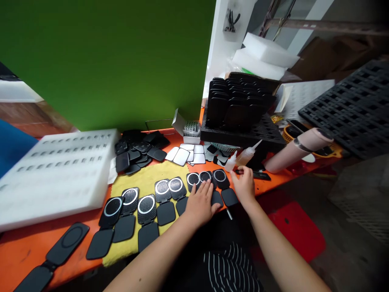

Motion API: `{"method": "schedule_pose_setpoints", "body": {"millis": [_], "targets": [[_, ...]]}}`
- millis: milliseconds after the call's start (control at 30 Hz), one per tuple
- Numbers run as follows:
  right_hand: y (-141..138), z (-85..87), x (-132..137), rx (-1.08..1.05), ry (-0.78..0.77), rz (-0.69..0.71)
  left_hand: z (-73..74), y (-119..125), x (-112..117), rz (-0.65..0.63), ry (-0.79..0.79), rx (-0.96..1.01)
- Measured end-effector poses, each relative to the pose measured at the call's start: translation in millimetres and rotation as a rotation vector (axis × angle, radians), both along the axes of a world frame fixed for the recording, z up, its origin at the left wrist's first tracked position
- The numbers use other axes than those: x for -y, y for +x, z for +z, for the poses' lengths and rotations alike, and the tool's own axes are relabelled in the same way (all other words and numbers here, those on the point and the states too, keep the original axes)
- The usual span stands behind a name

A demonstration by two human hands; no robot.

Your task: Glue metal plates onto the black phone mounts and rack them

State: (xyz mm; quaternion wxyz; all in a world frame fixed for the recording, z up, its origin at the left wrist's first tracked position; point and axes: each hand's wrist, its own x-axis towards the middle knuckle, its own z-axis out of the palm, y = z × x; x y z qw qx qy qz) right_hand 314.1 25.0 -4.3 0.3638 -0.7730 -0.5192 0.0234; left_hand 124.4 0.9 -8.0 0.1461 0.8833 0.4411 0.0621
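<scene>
Left hand (pixel 198 205) lies flat, fingers loose, over black hinged plates (pixel 166 213) along the bench's (pixel 21 252) front edge. Right hand (pixel 244 186) — grip unclear — is beside a small bottle (pixel 230 163).

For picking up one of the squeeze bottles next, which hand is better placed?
The right hand, most likely: it is close beside both squeeze bottles, while the left hand lies farther off, palm down over the ringed black panels.

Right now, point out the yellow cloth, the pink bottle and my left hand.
Yellow cloth (pixel 147 174): head view, bare far part.
Pink bottle (pixel 289 154): head view, side of its body.
Left hand (pixel 198 206): head view, back of the hand.
</scene>
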Motion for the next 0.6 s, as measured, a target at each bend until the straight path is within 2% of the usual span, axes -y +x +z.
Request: {"method": "schedule_pose_setpoints", "body": {"millis": [100, 233, 400, 467, 600], "targets": [[10.7, 0.5, -15.1, -0.058, -0.010, -0.030, -0.4, -0.3, -0.3, -0.003, 0.000, 0.002], [12.1, 6.6, -43.0, 0.099, -0.223, 0.073, 0.1, -0.3, -0.2, 0.002, 0.005, -0.011], [7.1, 14.3, -64.6, 0.292, -0.490, 0.077, 0.7, -0.8, 0.0, 0.001, 0.009, -0.023], [7.4, 14.9, -71.8, 0.292, -0.534, 0.080, 0.6, -1.3, 0.0, -0.002, 0.014, -0.018], [7.7, 16.2, -79.2, 0.276, -0.521, 0.092, 1.0, -2.0, -0.1, 0.002, 0.015, -0.009]]}}
